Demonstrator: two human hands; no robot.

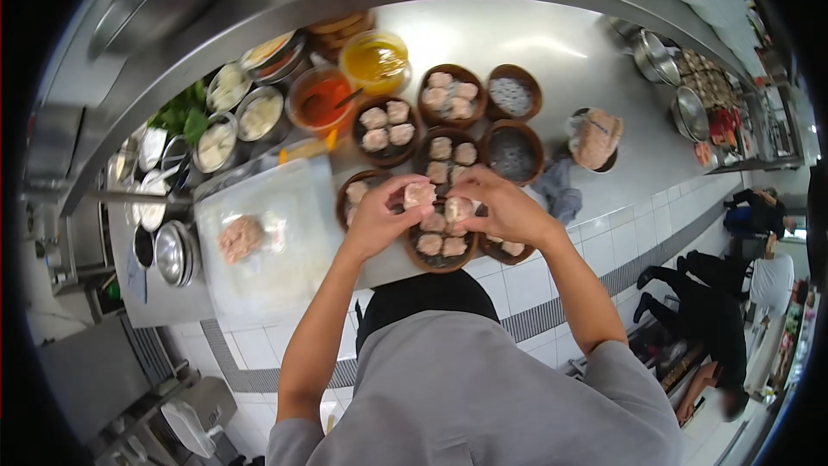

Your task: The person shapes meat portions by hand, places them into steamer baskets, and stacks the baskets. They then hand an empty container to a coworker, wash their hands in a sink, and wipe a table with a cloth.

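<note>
My left hand point(376, 217) pinches a pale pink meat dumpling point(419, 196) between thumb and fingers. Just to its right, my right hand point(511, 210) has its thumb and fingertips closed on another meat dumpling point(459, 210). Both hands are over a round steamer basket point(442, 264) near the table edge, with several dumplings inside. Right behind the hands stands a steamer basket point(448, 133) of dumplings, partly covered by my fingers. Another basket point(362, 174) shows partly behind my left hand, and one more point(509, 254) lies beneath my right forearm.
More filled baskets point(385, 158) stand farther back, beside a lined basket point(514, 127) without dumplings. Left are raw minced meat point(239, 238) on a translucent sheet point(297, 280), and tubs of red sauce point(317, 97) and yellow liquid point(374, 60). A grey cloth point(558, 193) and bagged meat point(597, 138) lie right.
</note>
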